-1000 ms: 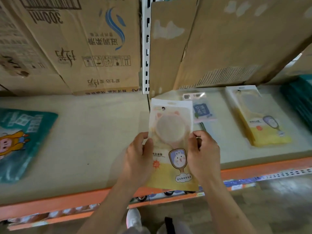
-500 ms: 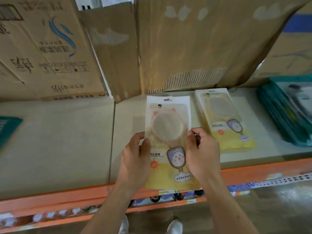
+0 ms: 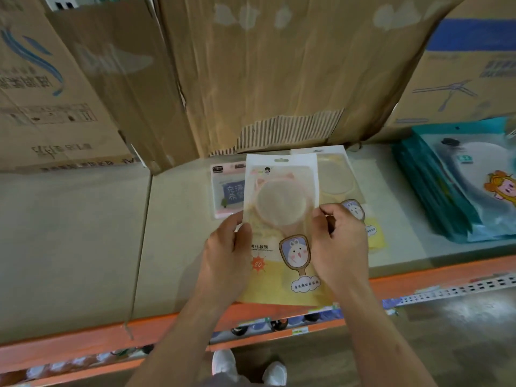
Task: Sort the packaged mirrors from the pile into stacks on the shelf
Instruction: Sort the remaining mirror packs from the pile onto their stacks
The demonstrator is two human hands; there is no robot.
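I hold a packaged mirror point(image 3: 282, 219) with a pink round mirror, yellow base and a rabbit picture, above the shelf's front. My left hand point(image 3: 226, 252) pinches its left edge and my right hand point(image 3: 339, 247) pinches its right edge. Behind it on the shelf point(image 3: 83, 247) lies a stack of matching yellow mirror packs point(image 3: 339, 177), partly hidden by the held pack and my right hand. To the left of that stack lies a small pink pack with a blue label point(image 3: 227, 191).
A tall stack of teal packs point(image 3: 452, 191) sits at the right end of the shelf. Cardboard boxes point(image 3: 279, 65) line the back of the shelf. The orange shelf rail point(image 3: 83, 339) runs along the front, with my shoes point(image 3: 223, 361) on the floor below.
My view has swung to the right, so the teal stack now fills the right side. The held pack has moved right and now overlaps the yellow stack.
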